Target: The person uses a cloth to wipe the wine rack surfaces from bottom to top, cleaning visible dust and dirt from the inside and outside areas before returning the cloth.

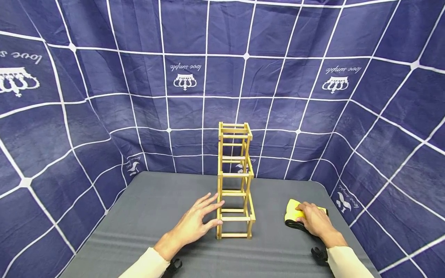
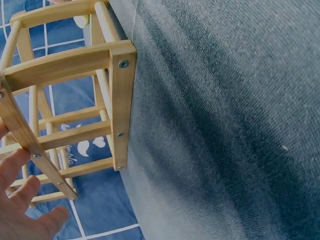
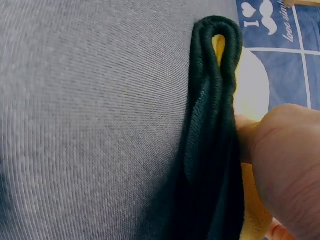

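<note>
A tall stepped wooden rack (image 1: 235, 218) of light slats and round rods stands in the middle of the grey table, narrowing toward its top. My left hand (image 1: 192, 223) is at its lower left side, fingers spread and fairly straight, fingertips right at the side post. In the left wrist view, the same fingers (image 2: 15, 167) lie close to the rack's slats (image 2: 65, 65). Off to the right, my right hand (image 1: 315, 220) grips a folded yellow cloth (image 1: 292, 208) with black edging. The right wrist view shows the thumb against the cloth's dark folded edge (image 3: 212, 125).
The grey table surface (image 1: 167, 193) runs to a dark blue curtain (image 1: 139, 77) with white lines, which surrounds it at the back and both sides. Black straps (image 1: 319, 255) hang below the wrists.
</note>
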Demonstrator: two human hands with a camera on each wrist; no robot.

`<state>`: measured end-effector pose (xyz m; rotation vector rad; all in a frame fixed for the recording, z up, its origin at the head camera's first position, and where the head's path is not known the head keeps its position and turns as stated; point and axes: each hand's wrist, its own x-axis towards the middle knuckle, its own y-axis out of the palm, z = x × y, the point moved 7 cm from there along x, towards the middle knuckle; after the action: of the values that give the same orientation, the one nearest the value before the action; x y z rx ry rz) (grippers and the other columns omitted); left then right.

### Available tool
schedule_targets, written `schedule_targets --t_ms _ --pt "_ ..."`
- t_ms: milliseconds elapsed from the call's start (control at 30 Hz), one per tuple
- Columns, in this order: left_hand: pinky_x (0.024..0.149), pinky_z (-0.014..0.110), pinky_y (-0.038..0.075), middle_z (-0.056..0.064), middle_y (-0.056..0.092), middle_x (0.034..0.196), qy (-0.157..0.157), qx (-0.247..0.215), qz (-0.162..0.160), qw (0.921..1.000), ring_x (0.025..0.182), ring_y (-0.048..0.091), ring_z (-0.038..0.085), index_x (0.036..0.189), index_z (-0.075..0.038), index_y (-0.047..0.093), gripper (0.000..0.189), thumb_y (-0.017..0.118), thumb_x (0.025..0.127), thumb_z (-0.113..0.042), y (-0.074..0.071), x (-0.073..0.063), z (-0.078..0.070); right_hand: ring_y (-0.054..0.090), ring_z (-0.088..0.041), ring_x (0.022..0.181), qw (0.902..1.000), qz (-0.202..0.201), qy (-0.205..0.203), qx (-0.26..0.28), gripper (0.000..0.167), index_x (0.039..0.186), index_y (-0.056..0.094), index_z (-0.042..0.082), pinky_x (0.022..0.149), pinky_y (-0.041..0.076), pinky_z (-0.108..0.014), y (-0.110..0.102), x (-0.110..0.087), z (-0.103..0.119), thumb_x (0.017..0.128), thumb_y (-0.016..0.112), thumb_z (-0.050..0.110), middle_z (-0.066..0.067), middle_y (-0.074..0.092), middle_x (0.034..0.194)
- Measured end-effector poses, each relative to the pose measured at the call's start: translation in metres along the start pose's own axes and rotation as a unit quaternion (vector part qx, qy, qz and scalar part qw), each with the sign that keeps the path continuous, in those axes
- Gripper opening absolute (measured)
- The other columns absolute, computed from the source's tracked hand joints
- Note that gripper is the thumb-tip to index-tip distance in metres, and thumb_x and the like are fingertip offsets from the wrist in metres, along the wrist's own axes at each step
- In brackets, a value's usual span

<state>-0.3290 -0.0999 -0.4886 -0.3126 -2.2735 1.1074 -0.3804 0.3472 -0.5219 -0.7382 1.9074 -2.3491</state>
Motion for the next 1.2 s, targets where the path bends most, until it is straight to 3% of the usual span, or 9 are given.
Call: schedule_targets --t_ms 167,300,433,567,700,833,967,1100,1200 --pt "0.128 0.076 0.050 0.002 0.050 0.185 0.005 -0.001 -0.005 1.0000 0.175 0.042 0.042 0.166 -0.029 0.068 0.064 0.080 0.108 -0.054 0.000 -0.001 0.000 0.075 -0.038 0.107 0.9998 0.017 0.010 0.001 0.034 0.117 0.083 0.011 0.082 0.062 -0.063 -0.001 0.003 -0.003 0.090 0.101 0.021 -0.008 0.080 0.115" --pt "0.130 0.075 0.049 0.002 0.050 0.185 0.006 0.001 -0.005 1.0000 0.175 0.043 0.041 0.165 -0.028 0.068 0.065 0.081 0.107 -0.053 0.000 0.000 0.000 0.073 -0.050 0.121 0.9982 0.050 0.019 0.027 0.040 0.122 0.082 0.016 0.084 0.062 -0.071 -0.002 0.005 -0.012 0.090 0.101 0.030 -0.023 0.076 0.133" --pt "0.133 0.078 0.043 0.004 0.051 0.184 0.008 -0.002 -0.002 1.0000 0.174 0.044 0.042 0.165 -0.026 0.068 0.065 0.083 0.106 -0.051 0.000 0.000 0.000 0.074 -0.057 0.128 0.9944 0.092 0.018 0.049 0.053 0.128 0.077 0.019 0.096 0.059 -0.083 -0.001 0.004 -0.019 0.088 0.102 0.043 -0.028 0.075 0.144" --pt "0.134 0.081 0.039 0.006 0.052 0.183 0.011 -0.008 -0.001 0.9999 0.174 0.045 0.043 0.165 -0.026 0.068 0.065 0.084 0.106 -0.049 0.001 -0.001 0.000 0.077 -0.050 0.122 0.9920 0.113 0.002 0.056 0.069 0.135 0.076 0.017 0.102 0.060 -0.077 -0.002 0.002 -0.022 0.082 0.105 0.050 -0.021 0.080 0.136" --pt "0.133 0.082 0.040 0.006 0.052 0.183 0.015 -0.009 -0.003 0.9998 0.172 0.046 0.045 0.166 -0.028 0.067 0.065 0.084 0.106 -0.048 0.000 0.001 0.001 0.075 -0.038 0.115 0.9915 0.116 -0.001 0.058 0.078 0.138 0.076 0.018 0.091 0.062 -0.057 -0.002 0.002 -0.024 0.076 0.107 0.053 -0.014 0.079 0.133" --pt "0.133 0.082 0.040 0.005 0.052 0.183 0.016 -0.006 -0.002 0.9999 0.172 0.046 0.045 0.167 -0.031 0.066 0.065 0.083 0.106 -0.049 -0.001 0.002 0.000 0.069 -0.020 0.105 0.9919 0.108 -0.005 0.067 0.075 0.137 0.078 0.020 0.082 0.057 -0.042 -0.001 0.002 -0.022 0.078 0.106 0.057 -0.003 0.076 0.122" --pt "0.133 0.082 0.039 0.006 0.052 0.183 0.021 0.001 0.002 0.9998 0.172 0.046 0.044 0.167 -0.029 0.066 0.066 0.083 0.106 -0.049 -0.002 0.002 -0.001 0.064 -0.005 0.097 0.9910 0.075 -0.063 0.092 0.061 0.130 0.079 0.013 0.079 0.055 -0.033 -0.001 0.003 -0.013 0.085 0.104 0.045 0.003 0.078 0.115" --pt "0.135 0.082 0.037 0.008 0.051 0.184 0.030 0.006 0.009 0.9995 0.172 0.046 0.045 0.168 -0.029 0.064 0.066 0.083 0.107 -0.047 -0.003 0.001 -0.002 0.061 0.001 0.094 0.9855 0.035 -0.126 0.108 0.044 0.124 0.078 0.012 0.077 0.053 -0.031 -0.004 0.004 0.001 0.091 0.101 0.029 0.006 0.079 0.111" --pt "0.136 0.080 0.036 0.008 0.051 0.184 0.037 0.013 0.015 0.9991 0.172 0.047 0.045 0.170 -0.030 0.063 0.067 0.083 0.107 -0.045 -0.003 0.001 -0.003 0.062 0.002 0.094 0.9835 -0.003 -0.151 0.100 0.039 0.123 0.078 0.015 0.077 0.055 -0.032 -0.010 0.000 0.012 0.092 0.100 0.023 0.008 0.079 0.110"
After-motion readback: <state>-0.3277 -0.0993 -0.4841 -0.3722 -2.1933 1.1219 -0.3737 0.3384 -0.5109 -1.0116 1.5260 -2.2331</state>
